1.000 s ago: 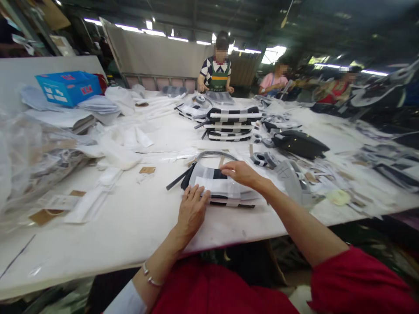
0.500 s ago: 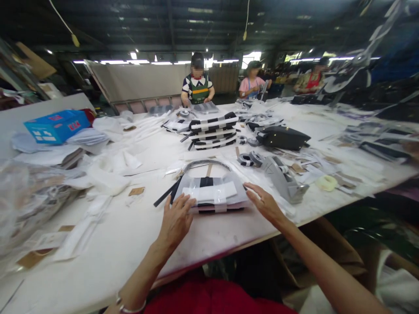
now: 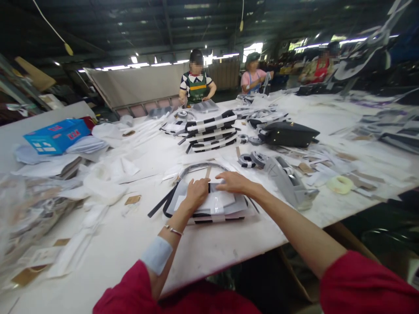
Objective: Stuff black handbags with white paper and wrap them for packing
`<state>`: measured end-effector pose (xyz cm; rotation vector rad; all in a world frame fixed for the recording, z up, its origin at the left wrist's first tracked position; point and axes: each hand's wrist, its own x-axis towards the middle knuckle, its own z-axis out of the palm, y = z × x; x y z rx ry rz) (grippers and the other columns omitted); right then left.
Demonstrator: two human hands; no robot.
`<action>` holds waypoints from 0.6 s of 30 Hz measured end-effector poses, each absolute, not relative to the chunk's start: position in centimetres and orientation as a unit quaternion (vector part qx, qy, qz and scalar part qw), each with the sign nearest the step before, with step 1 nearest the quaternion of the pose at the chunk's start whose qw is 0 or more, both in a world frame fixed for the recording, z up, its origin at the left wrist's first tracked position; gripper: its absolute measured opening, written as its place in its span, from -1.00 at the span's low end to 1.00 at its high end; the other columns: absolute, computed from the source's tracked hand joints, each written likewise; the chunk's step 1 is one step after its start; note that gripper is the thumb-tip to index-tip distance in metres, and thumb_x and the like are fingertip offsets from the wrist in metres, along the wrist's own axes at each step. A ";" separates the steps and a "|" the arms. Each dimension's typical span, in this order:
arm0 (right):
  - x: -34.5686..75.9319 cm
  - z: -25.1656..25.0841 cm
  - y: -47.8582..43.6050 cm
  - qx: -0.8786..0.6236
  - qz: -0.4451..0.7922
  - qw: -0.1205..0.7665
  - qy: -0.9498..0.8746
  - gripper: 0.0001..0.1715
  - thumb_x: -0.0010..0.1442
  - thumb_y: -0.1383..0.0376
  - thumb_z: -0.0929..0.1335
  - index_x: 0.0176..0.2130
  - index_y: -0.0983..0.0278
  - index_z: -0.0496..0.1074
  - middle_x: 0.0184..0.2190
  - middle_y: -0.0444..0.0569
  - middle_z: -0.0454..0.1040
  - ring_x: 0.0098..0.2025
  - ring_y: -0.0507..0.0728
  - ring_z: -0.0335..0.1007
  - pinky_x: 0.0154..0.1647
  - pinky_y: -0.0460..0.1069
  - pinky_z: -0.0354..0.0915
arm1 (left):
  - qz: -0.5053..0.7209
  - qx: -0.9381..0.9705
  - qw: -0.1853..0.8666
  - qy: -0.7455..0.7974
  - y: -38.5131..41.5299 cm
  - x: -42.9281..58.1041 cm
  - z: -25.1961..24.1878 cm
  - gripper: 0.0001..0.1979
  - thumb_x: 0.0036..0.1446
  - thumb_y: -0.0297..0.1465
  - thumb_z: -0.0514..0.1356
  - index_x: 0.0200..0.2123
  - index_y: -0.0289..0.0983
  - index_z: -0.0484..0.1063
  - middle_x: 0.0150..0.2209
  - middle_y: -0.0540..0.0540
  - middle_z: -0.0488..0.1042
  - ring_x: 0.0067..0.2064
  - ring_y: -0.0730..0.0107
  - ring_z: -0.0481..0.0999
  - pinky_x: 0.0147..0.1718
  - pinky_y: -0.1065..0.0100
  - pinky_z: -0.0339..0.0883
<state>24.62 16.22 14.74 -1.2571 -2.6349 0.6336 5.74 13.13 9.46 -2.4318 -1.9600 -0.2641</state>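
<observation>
A wrapped handbag (image 3: 186, 204) lies flat in front of me, with black edging, a grey front and a looped handle at its far side. Across its front is a white wrapping sheet (image 3: 225, 201), crossed by a strip of clear tape (image 3: 217, 204). My left hand (image 3: 197, 194) rests at the bag's upper middle, fingers curled down; what is under them is hidden. From the other side my right hand (image 3: 231, 182) reaches in, thumb and fingers pinched at the sheet's far edge. A black strap (image 3: 160, 203) sticks out at the bag's left.
Beyond the bag stands a stack of wrapped striped bags (image 3: 211, 131), beside a black bag (image 3: 290, 134). A grey tape dispenser (image 3: 286, 181) and a tape roll (image 3: 339, 185) are to the right. Left are a blue box (image 3: 55, 135) and plastic wrapping (image 3: 29, 213). Co-workers (image 3: 195, 85) stand opposite.
Both hands have moved inward and away from me, from the bag's two sides to its upper middle. The bag lies in nearly the same place.
</observation>
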 end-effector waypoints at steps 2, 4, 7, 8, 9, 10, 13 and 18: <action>23.1 14.7 17.0 -0.391 0.214 -0.008 -0.895 -0.14 -0.04 -0.04 0.49 0.16 0.25 0.37 0.15 0.12 0.42 0.18 0.35 0.34 0.18 0.14 0.23 | -0.084 -0.769 -0.008 -0.633 13.2 5.2 8.5 -0.64 0.33 -0.46 -0.13 0.05 -0.21 0.36 -0.04 -0.15 0.55 0.01 0.21 0.51 0.16 0.00 0.18; 22.0 14.5 17.3 -0.364 0.218 -0.040 -0.905 0.02 -0.17 -0.09 0.53 0.18 0.25 0.33 0.12 0.13 0.45 0.14 0.38 0.37 0.16 0.15 0.24 | -0.087 -0.767 -0.016 -0.636 13.1 4.9 8.0 -0.65 0.34 -0.44 -0.13 0.03 -0.21 0.37 -0.05 -0.14 0.55 0.02 0.22 0.50 0.15 0.05 0.18; 21.1 13.8 17.4 -0.371 0.234 -0.038 -0.898 0.02 -0.14 -0.16 0.50 0.17 0.25 0.30 0.07 0.13 0.48 0.08 0.37 0.41 0.08 0.14 0.28 | -0.090 -0.765 -0.025 -0.637 13.3 4.8 7.7 -0.67 0.33 -0.43 -0.11 0.01 -0.23 0.38 -0.09 -0.14 0.56 -0.01 0.23 0.51 0.13 0.12 0.19; 20.9 13.5 17.5 -0.380 0.238 -0.038 -0.893 0.01 -0.12 -0.18 0.48 0.18 0.25 0.29 0.07 0.14 0.48 0.08 0.37 0.42 0.06 0.13 0.29 | -0.091 -0.764 -0.027 -0.638 13.4 4.8 7.6 -0.67 0.33 -0.44 -0.11 0.02 -0.23 0.37 -0.08 -0.14 0.56 -0.01 0.24 0.51 0.13 0.13 0.19; 20.8 13.2 17.6 -0.385 0.241 -0.038 -0.890 0.02 -0.11 -0.19 0.47 0.19 0.25 0.28 0.09 0.14 0.47 0.08 0.37 0.41 0.05 0.12 0.29 | -0.093 -0.764 -0.027 -0.638 13.5 4.8 7.5 -0.67 0.33 -0.44 -0.11 0.02 -0.24 0.36 -0.07 -0.15 0.55 -0.01 0.24 0.51 0.13 0.13 0.18; 20.7 12.9 17.7 -0.384 0.244 -0.036 -0.890 0.02 -0.10 -0.19 0.47 0.20 0.24 0.27 0.10 0.13 0.46 0.09 0.36 0.41 0.06 0.12 0.29 | -0.095 -0.763 -0.028 -0.639 13.6 4.9 7.5 -0.67 0.33 -0.44 -0.11 0.03 -0.24 0.36 -0.06 -0.15 0.55 0.00 0.23 0.50 0.14 0.12 0.18; 20.7 11.9 17.9 -0.367 0.230 -0.030 -0.901 -0.01 -0.06 -0.21 0.44 0.21 0.21 0.28 0.10 0.11 0.46 0.10 0.34 0.40 0.08 0.10 0.27 | -0.097 -0.763 -0.029 -0.639 13.6 4.9 7.3 -0.68 0.33 -0.45 -0.11 0.00 -0.24 0.37 -0.09 -0.14 0.55 -0.01 0.21 0.50 0.16 0.09 0.15; 21.1 10.6 18.2 -0.363 0.180 -0.056 -0.913 -0.03 -0.05 -0.26 0.42 0.12 0.31 0.35 0.01 0.20 0.49 0.04 0.37 0.42 0.03 0.12 0.29 | -0.098 -0.762 -0.036 -0.640 13.4 5.0 7.3 -0.69 0.34 -0.44 -0.13 -0.05 -0.26 0.37 -0.13 -0.15 0.54 -0.03 0.21 0.50 0.14 0.11 0.16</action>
